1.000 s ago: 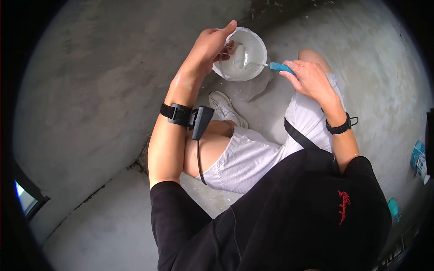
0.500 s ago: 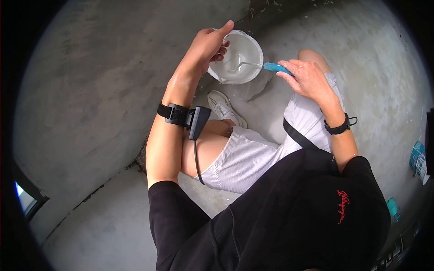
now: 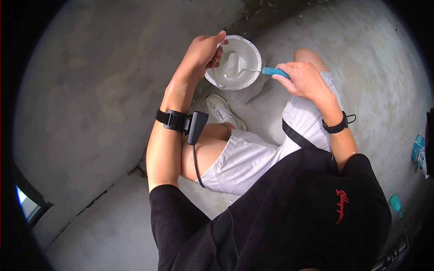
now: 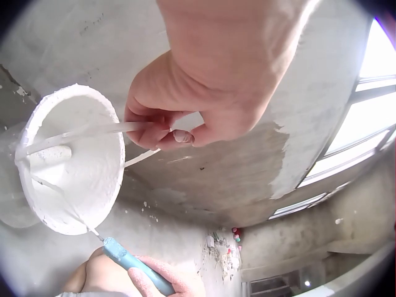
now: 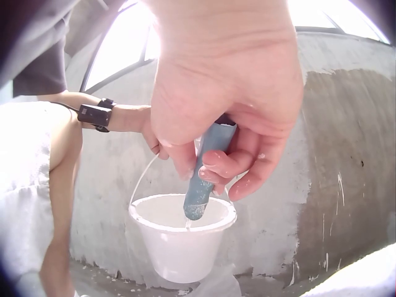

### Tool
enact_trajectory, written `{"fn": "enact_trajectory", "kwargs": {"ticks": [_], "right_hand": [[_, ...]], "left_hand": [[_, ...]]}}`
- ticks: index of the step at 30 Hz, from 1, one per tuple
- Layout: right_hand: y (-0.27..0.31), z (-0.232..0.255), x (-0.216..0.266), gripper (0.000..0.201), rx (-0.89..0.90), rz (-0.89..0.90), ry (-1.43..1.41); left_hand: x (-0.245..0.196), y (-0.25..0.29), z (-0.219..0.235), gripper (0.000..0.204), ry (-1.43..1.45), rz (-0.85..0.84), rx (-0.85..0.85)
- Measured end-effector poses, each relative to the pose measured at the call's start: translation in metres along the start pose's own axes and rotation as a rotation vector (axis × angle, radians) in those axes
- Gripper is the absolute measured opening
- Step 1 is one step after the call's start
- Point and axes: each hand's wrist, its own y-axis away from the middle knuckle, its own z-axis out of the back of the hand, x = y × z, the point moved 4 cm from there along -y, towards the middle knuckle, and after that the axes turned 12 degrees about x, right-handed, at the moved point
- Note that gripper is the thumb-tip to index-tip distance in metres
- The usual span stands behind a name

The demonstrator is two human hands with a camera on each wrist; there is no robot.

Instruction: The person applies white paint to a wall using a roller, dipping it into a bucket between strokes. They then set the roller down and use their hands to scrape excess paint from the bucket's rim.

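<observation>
In the head view my left hand (image 3: 205, 52) is raised at the upper middle. Its fingers curl round the thin bail handle of a white bucket (image 3: 247, 50), as the left wrist view shows. That bucket (image 5: 180, 257) hangs from the bail in the right wrist view, with a rough, white-coated rim. My right hand (image 3: 307, 79) grips the blue handle of a paint roller (image 3: 274, 72). The roller's thin bent frame passes over the rim, and its white sleeve (image 4: 52, 156) lies inside the bucket. White specks dot the right hand's fingers.
A grey wall (image 5: 346, 142) with darker patches stands beyond the bucket. The person's white shoe (image 3: 221, 110) and bent knee (image 3: 309, 58) are close by. A blue-and-white package (image 3: 419, 153) and a teal item (image 3: 396, 204) lie at the far right.
In the head view the bucket and left hand have shifted slightly down and left. The right hand has followed a little. The roller sleeve, less visible half a second ago, shows clearly again.
</observation>
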Motion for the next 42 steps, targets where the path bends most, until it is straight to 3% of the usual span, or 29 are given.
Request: {"fn": "enact_trajectory", "kwargs": {"ticks": [6,13,22,30,42], "right_hand": [[0.002,0.001,-0.002,0.028,0.006,-0.026,0.006],[0.0,0.0,0.003,0.027,-0.067,0.022,-0.007],[-0.001,-0.001,0.01,0.028,0.006,0.054,0.035],[-0.002,0.003,0.014,0.028,-0.097,0.087,-0.03],[-0.004,-0.006,0.006,0.025,-0.011,0.02,0.032]], "left_hand": [[0.001,-0.004,0.003,0.02,-0.034,-0.008,0.052],[0.0,-0.003,0.0,0.02,-0.068,0.003,0.017],[0.0,-0.004,-0.003,0.021,-0.076,0.014,0.024],[0.002,-0.005,-0.004,0.02,-0.104,0.021,-0.005],[0.004,-0.009,-0.005,0.02,-0.13,0.015,0.006]]}}
